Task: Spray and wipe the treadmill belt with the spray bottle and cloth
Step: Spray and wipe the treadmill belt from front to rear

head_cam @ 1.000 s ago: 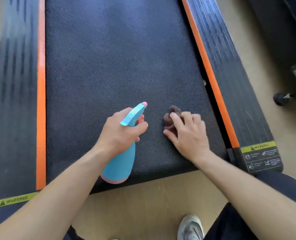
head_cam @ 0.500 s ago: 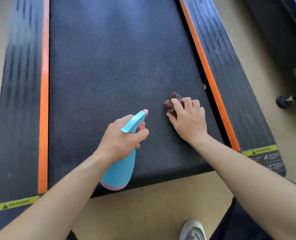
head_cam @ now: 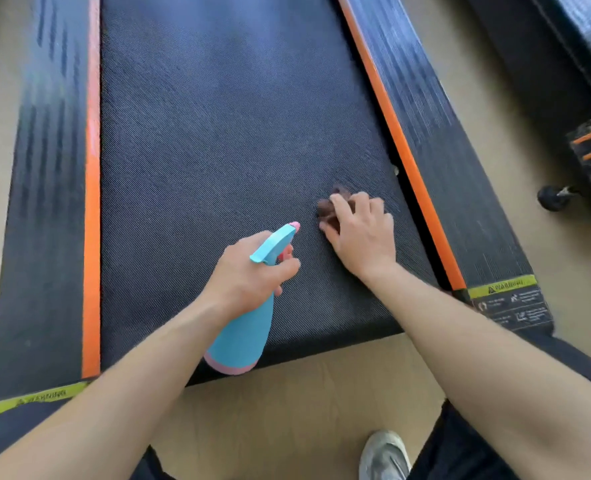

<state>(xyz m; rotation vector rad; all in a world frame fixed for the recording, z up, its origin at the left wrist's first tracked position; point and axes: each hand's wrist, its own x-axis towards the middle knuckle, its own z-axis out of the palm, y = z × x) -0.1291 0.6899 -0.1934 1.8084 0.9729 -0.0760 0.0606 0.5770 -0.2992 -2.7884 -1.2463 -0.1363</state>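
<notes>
Wiping step: right hand [head_cam: 363, 237] clutches cloth [head_cam: 324, 207] on treadmill belt [head_cam: 235, 133]; left hand [head_cam: 249, 275] grips spray bottle [head_cam: 243, 336]; next patch likely needs spraying.

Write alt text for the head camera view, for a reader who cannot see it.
A person's left hand grips a blue spray bottle over the black treadmill belt while the right hand presses a bunched dark cloth onto it near the right orange-edged rail. A grey shoe shows on the tan floor.

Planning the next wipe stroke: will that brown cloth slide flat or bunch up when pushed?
Probably floppy: the cloth sits wadded under the right hand. The treadmill belt looks textured, so it may drag and bunch.
</notes>
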